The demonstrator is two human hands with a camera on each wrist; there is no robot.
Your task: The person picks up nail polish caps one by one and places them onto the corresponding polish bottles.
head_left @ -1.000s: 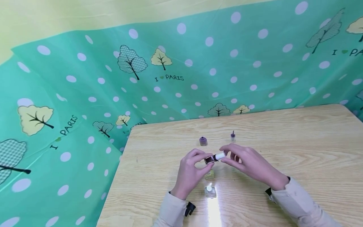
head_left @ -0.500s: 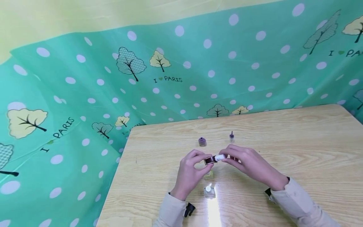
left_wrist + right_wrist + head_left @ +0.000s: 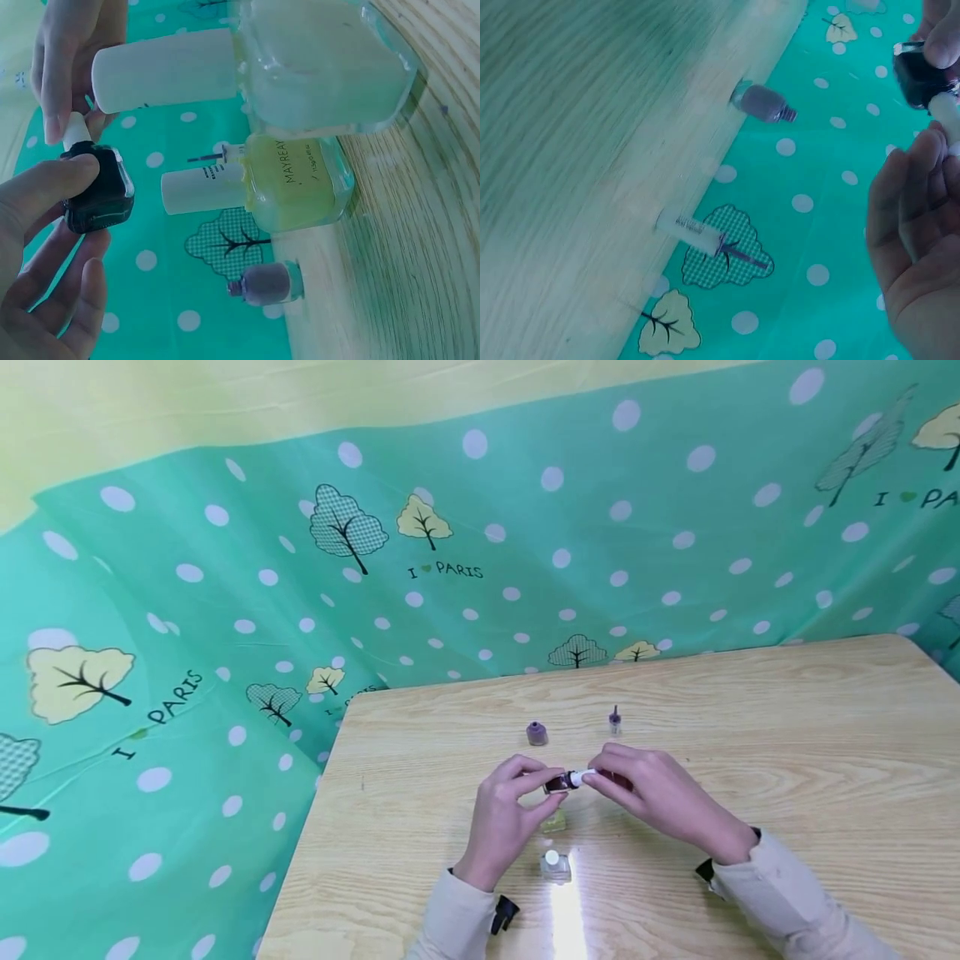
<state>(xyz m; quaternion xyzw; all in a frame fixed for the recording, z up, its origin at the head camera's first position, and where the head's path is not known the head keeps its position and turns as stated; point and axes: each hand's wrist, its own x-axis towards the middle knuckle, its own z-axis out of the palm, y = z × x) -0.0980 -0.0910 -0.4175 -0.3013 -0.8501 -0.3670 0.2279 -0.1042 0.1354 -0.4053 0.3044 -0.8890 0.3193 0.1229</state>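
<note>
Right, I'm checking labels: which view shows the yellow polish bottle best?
The left wrist view: the yellow bottle is large there, its lettering legible. Head shows it small, partly hidden; right wrist, not at all.

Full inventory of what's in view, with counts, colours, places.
Dark bottle: 1, near-black, held above the table
White cap: 1, white, at the dark bottle's neck
Whitish bottle: 1, pale with white cap, on table, nearest the person
Yellow bottle: 1, yellow with white cap, on table, beyond the whitish one
Purple bottle: 1, purple, uncapped, upright towards table's far edge
Brush cap: 1, white with purple brush pointing up, right of purple bottle
Table: 1, light wood, under everything
Cloth: green and yellow, patterned, behind and left of table; panel count unclear
Sleeves: 2, pale, on both arms
Wrist gear: 2 pieces, black, at the wrists
Left hand: 1, bare, gripping dark bottle
Right hand: 1, bare, pinching white cap
</note>
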